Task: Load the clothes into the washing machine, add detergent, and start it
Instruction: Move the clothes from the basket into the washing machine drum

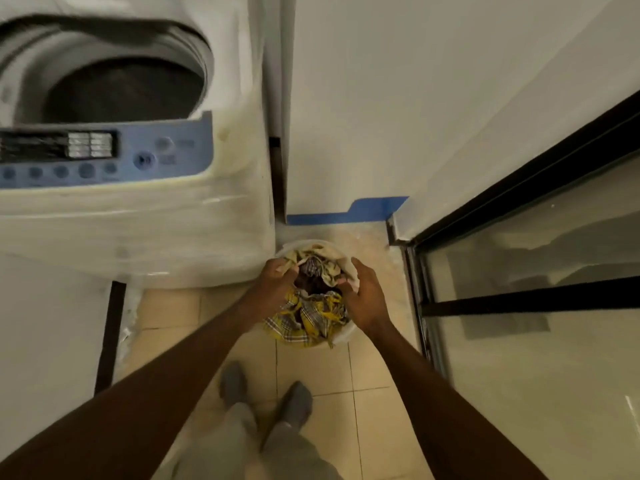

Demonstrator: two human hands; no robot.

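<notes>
Yellow checked clothes (308, 315) fill my round white bucket (341, 336) at five o'clock of the white top-loading washing machine (138, 216), so I curl left hand (275, 284) and right hand (363, 296) fingers into the cloth to lift.

We read this as a home laundry corner: top-load washing machine (131, 150) with its lid open at left, bucket (341, 336) of clothes (308, 313) on beige floor tiles (332, 375), plain wall (381, 98) far, glass sliding door (536, 271) right.

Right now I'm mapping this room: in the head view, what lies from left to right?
Washing machine → bucket of clothes, both hands in it → glass door.
</notes>
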